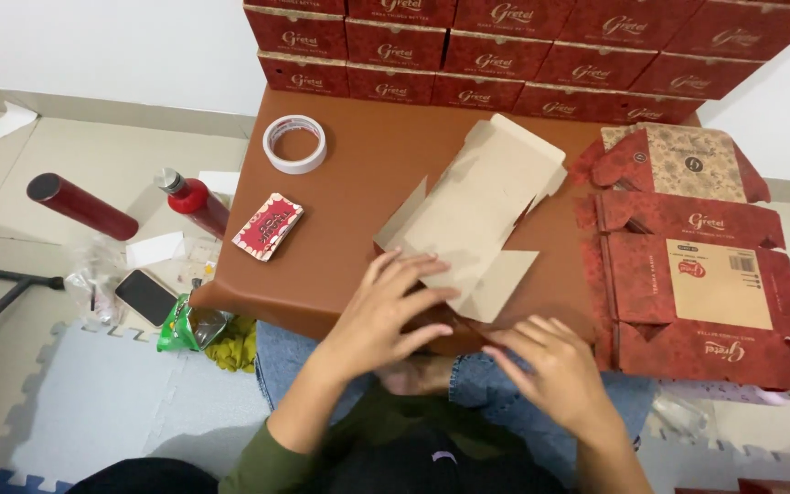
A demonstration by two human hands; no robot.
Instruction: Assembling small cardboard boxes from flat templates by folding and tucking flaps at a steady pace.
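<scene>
Two hands (pixel 468 334) pressing unfolded carton (pixel 473 220), near edge, brown table (pixel 358 165)

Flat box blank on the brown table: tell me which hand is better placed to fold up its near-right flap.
Probably right. The right hand lies just below that flap of the box blank, while the left hand presses the blank's near-left part flat.
</scene>
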